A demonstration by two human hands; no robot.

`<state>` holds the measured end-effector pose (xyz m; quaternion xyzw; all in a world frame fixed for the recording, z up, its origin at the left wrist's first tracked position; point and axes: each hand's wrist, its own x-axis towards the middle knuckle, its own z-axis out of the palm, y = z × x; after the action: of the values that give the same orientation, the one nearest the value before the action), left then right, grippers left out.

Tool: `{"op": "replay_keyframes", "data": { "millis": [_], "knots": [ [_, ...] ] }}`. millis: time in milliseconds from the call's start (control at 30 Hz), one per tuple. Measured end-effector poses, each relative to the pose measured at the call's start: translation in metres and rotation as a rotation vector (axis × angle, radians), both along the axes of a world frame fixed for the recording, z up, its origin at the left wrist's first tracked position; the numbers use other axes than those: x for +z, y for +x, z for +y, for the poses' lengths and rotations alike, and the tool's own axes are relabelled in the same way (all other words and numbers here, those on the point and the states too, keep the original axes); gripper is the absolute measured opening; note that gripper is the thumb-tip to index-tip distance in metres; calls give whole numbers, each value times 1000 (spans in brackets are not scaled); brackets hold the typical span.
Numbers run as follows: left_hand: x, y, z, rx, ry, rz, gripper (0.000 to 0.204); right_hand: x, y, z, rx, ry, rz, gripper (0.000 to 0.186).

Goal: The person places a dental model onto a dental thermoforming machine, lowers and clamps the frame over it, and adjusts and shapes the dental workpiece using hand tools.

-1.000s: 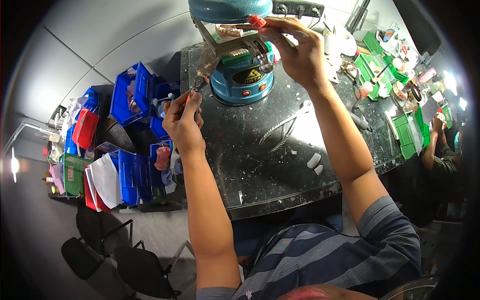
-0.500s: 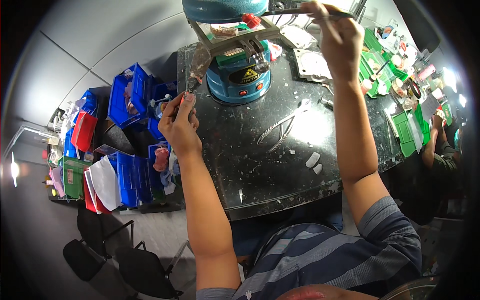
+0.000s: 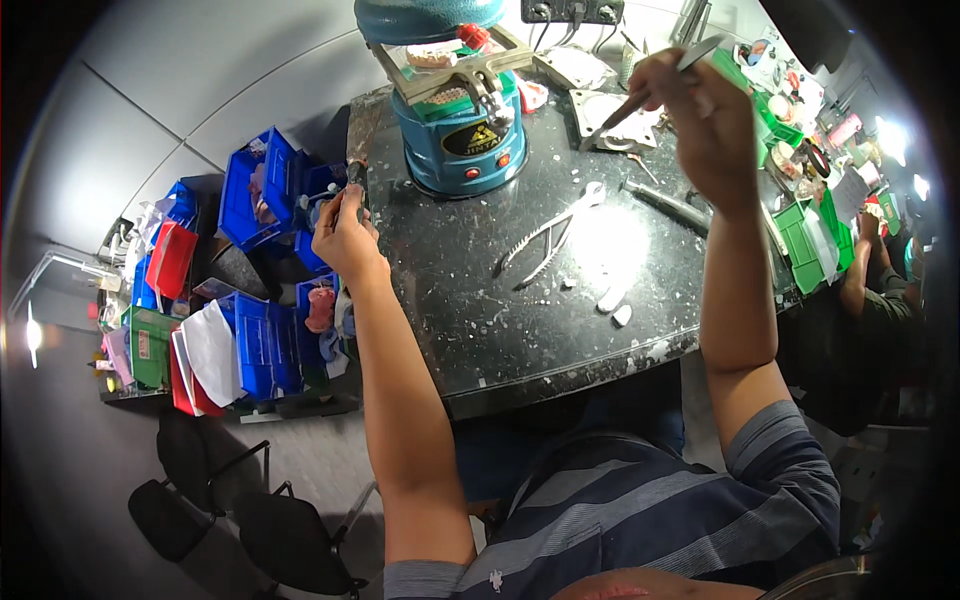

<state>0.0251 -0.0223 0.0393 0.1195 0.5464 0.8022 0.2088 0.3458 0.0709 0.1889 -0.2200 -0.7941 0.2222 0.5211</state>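
Note:
My left hand (image 3: 345, 228) grips a small dark tool (image 3: 355, 172) at the bench's left edge. My right hand (image 3: 705, 135), raised at the right, holds a long flat metal tool (image 3: 630, 105) that slants down toward white-coated metal plates (image 3: 590, 130). A blue bench machine (image 3: 460, 150) stands between my hands at the back, with a red knob (image 3: 473, 37) and a metal bracket (image 3: 495, 65) around pale dental casts. Long-handled pliers (image 3: 550, 243) lie open on the black bench (image 3: 440, 330), left of a grey cylindrical tool (image 3: 660, 208) and small white fragments (image 3: 612, 296).
Blue bins (image 3: 270, 345), red trays (image 3: 172, 260) and a green box (image 3: 150, 345) crowd the left. Green trays (image 3: 805, 245) and assorted supplies line the right, where another person's hand (image 3: 868, 225) shows. Black chairs (image 3: 290, 540) stand at lower left. A power strip (image 3: 570, 12) is at the back.
My right hand has left the red knob and moved rightward, now holding the flat tool. My left hand has shifted slightly left and away from the bracket. The machine appears farther left in view.

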Motion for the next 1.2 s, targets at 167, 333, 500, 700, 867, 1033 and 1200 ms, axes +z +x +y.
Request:
{"op": "replay_keyframes", "data": {
  "millis": [167,333,500,700,867,1033,1200],
  "knots": [
    [-7,-14,10,48,-60,16,13,-60,5,14,-32,-371,-68,35],
    [-11,-20,14,93,-72,-12,20,-122,0,19,-133,-430,-7,43],
    [-9,-14,15,108,-122,0,19,-140,-9,18,-107,-591,19,50],
    [-18,-14,20,130,-165,103,15,-97,3,6,27,-543,144,44],
    [-41,-33,23,159,-116,452,22,-97,16,18,90,-371,-57,46],
    [-33,-9,25,102,-155,407,17,-140,32,14,125,-692,-38,52],
    [-27,-18,22,79,-219,200,12,-153,30,16,233,-785,23,53]
  ]
}}
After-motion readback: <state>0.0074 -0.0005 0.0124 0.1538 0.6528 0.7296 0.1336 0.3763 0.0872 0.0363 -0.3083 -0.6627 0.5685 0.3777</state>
